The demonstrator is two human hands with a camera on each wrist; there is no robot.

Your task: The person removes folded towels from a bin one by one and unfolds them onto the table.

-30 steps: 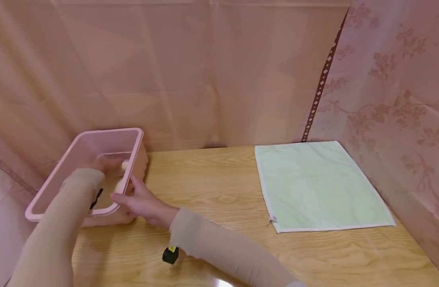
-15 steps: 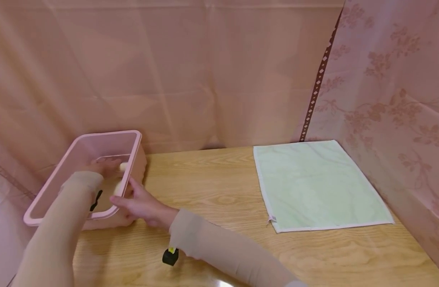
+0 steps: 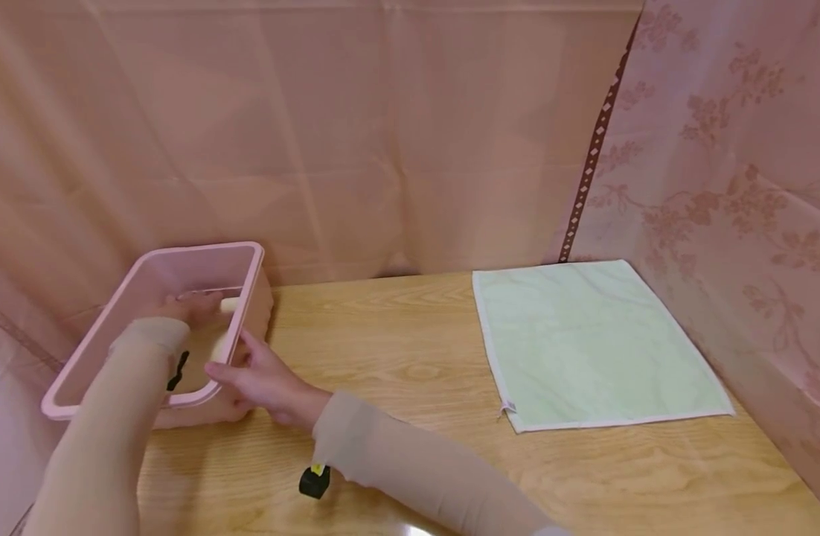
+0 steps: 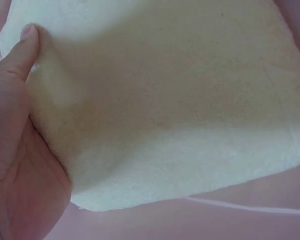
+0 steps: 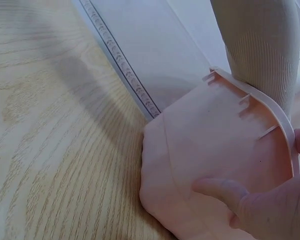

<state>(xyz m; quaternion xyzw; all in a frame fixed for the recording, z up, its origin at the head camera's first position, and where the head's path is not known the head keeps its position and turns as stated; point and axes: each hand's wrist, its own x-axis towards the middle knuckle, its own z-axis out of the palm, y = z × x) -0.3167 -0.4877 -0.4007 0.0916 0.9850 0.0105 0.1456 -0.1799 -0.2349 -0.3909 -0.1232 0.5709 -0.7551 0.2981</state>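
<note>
Inside the pink plastic tub (image 3: 71, 412), my left hand (image 3: 194, 307) reaches down and grips the edge of a pale, folded towel (image 4: 160, 95). In the left wrist view the thumb lies over the top of that towel and the palm is against its edge; the fingers are hidden beneath it. My right hand (image 3: 272, 383) holds the tub's right side, thumb over the rim and fingers along the outer wall (image 5: 190, 145). Flat on the table's right half lies a light green towel (image 3: 597, 350) with a white border and a small tag at its near left corner.
The wooden table (image 3: 396, 365) runs between the tub and the green towel. Pink curtains (image 3: 383, 149) hang close behind, and a flowered curtain (image 3: 751, 186) closes the right side. A small black device (image 3: 314, 482) sits under the right wrist.
My left hand has shifted slightly back and left inside the tub, and more of the pale towel shows beside its fingers. My right hand stays on the rim; the view has moved a little.
</note>
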